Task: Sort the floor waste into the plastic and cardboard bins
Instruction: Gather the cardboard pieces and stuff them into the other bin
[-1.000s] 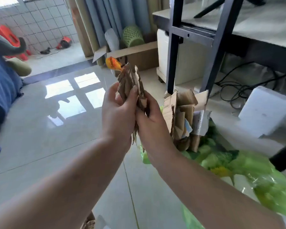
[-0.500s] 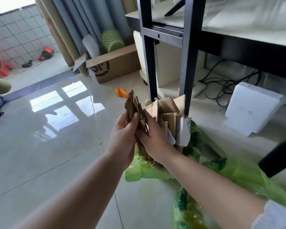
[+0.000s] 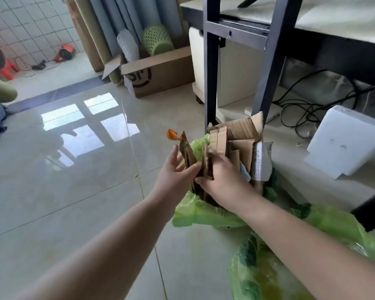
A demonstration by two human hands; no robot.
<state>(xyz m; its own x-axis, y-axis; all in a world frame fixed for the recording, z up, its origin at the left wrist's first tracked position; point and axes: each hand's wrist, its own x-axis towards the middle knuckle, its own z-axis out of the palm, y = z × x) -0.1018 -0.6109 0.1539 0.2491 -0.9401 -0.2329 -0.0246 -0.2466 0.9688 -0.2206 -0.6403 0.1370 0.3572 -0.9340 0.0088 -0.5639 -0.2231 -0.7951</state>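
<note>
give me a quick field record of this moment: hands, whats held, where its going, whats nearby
left hand: fingers spread and straight, touching the near side of the cardboard strips
right hand: grips the cardboard strips
destination: green bag already stuffed with cardboard pieces; strips sit at its mouth
second bag: green plastic, lying on the floor nearer the camera
orange scrap: sticks up behind the strips
nearby: black table leg, white foam block, open cardboard box

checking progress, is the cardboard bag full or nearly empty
Full: cardboard pieces stand packed upright, sticking out above the green bag rim, and the right hand holds more at its edge.
</note>
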